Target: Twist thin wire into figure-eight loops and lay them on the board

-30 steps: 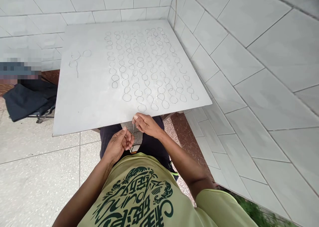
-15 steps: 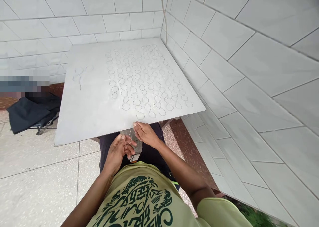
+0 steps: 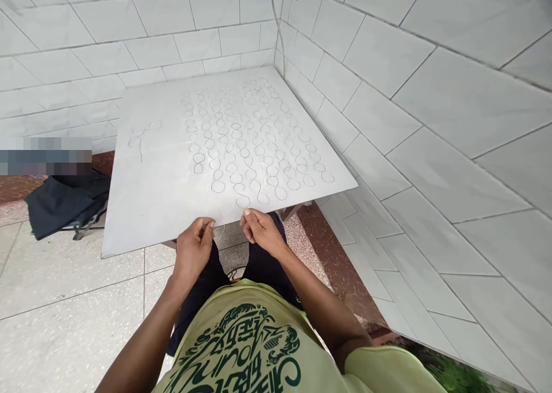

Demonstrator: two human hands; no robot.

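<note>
Left hand [image 3: 193, 250]: I read it at 6 o'clock of the surface [image 3: 150, 203], just off the near edge. Thumb and forefinger are pinched, the grip clenched on one end of the wire strand [image 3: 227, 226].
Right hand [image 3: 261, 232]: at 5 o'clock of the surface, near the left hand but apart from it. Its fingertips are pinched, grasping the strand's other end.
Wire strand: it spans the gap between both pinches at the near edge. It is so fine that I see it only faintly.
Wire loops [image 3: 254, 146]: rows lie flat from the surface's centre toward 3 o'clock. The nearest row is just beyond the fingertips.
Separate loops [image 3: 142, 134]: a small group at 10 o'clock.
Dark cloth [image 3: 64, 200]: on the floor at 9 o'clock, well apart.
</note>
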